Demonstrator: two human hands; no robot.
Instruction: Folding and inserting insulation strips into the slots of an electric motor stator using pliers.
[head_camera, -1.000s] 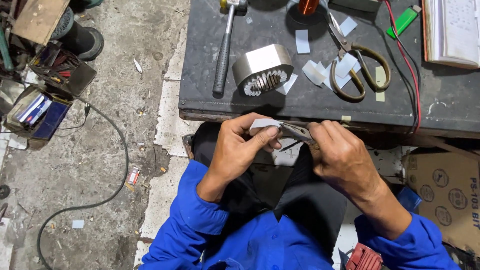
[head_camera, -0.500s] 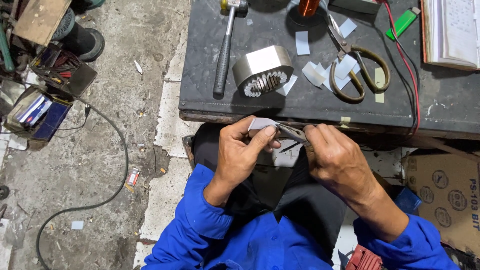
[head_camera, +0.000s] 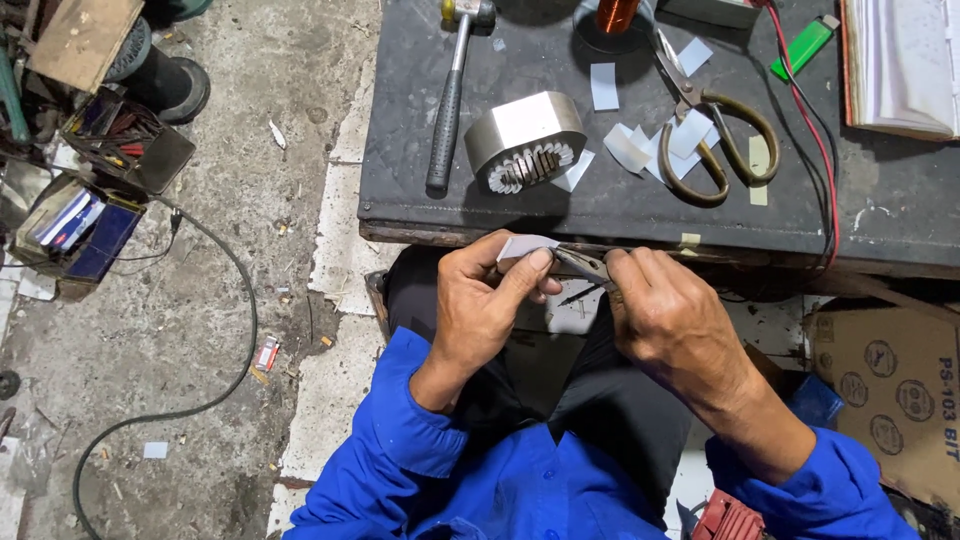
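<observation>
My left hand pinches a small white strip of paper between thumb and fingers, just below the front edge of the dark workbench. My right hand grips a small pair of scissors whose blades meet the strip's right end. Both hands hover over my lap, in blue sleeves. On the bench above sits a metal stator core with white paper slips in its slots.
On the bench lie a hammer, large scissors, cut white paper pieces, a green lighter, a copper wire spool, a red wire and an open book. Tool boxes and a black cable lie on the floor at left; a cardboard box stands at right.
Both hands stay together on the strip and small scissors, shifting only slightly; the view has drifted a little.
</observation>
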